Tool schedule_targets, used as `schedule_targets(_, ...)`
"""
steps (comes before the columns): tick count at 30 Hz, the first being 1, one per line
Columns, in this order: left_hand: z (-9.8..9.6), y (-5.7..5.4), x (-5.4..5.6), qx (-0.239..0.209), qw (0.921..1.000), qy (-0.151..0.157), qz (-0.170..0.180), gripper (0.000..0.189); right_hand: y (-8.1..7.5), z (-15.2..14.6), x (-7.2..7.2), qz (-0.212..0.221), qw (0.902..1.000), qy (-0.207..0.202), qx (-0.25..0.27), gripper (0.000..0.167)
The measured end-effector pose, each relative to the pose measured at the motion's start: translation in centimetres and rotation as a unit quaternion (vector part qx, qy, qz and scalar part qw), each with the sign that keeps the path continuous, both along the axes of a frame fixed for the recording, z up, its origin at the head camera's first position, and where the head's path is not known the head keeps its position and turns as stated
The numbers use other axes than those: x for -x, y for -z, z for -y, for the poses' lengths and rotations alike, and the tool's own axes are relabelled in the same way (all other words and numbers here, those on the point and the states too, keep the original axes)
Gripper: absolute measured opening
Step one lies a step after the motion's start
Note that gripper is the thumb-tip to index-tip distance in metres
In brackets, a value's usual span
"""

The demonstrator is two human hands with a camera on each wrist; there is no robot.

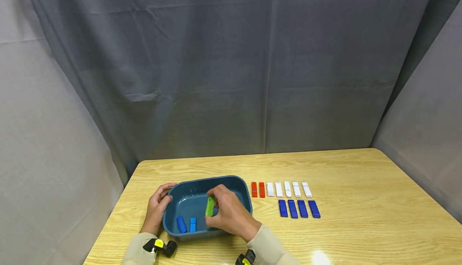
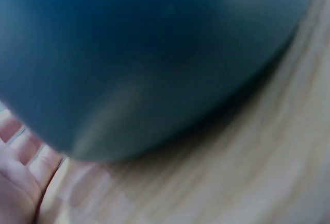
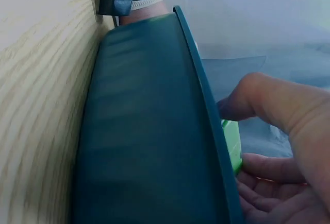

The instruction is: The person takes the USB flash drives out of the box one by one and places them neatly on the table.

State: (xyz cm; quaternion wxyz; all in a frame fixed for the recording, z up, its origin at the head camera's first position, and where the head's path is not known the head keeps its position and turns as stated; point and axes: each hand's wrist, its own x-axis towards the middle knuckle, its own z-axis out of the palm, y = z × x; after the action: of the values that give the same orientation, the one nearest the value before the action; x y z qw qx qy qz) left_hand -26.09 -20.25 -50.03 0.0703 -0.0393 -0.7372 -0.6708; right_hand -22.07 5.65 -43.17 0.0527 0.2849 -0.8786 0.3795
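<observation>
A dark teal plastic tub (image 1: 187, 239) stands on the table. My left hand (image 1: 157, 211) rests against its left end, thumb by the rim; in the left wrist view its fingers (image 2: 38, 162) look fairly straight beside the tub wall (image 2: 154, 80). Over the tub's inside, my right hand (image 1: 231, 213) pinches a bright green USB stick (image 1: 210, 206) upright between thumb and fingers. The tub's wall (image 3: 144, 121) partly hides that stick in the right wrist view. Inside on the floor lie a dark blue stick (image 1: 181, 224) and a lighter blue stick (image 1: 193, 225).
Right of the tub, two red sticks (image 1: 261, 189) and several white sticks (image 1: 287, 189) lie in one row. Below the white ones is a row of several dark blue sticks (image 1: 302, 209). Grey curtains (image 1: 216, 76) enclose the wooden table (image 1: 361, 201).
</observation>
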Motion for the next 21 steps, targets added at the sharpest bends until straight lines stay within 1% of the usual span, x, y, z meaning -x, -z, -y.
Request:
schedule_targets(6,0.0,-0.1,0.0,0.001,1.0000,0.000,-0.004,0.037,-0.8,-1.9,-0.2,-0.009,0.9999,-0.006,-0.005,0.048)
schedule_targets(11,0.0,-0.3,-0.1,0.002,1.0000,-0.002,-0.001,0.037,-1.2,-3.9,-0.2,-0.016,0.9994,-0.012,-0.027,0.048)
schedule_targets(15,0.0,-0.3,-0.2,0.006,1.0000,-0.002,-0.001,0.037,-1.5,-5.4,-0.2,-0.012,0.9985,-0.006,-0.052,0.049)
schedule_targets(21,0.5,2.1,1.2,0.002,0.9999,-0.007,-0.007,0.038,-1.9,-7.2,-0.3,-0.010,0.9957,0.013,-0.091,0.052)
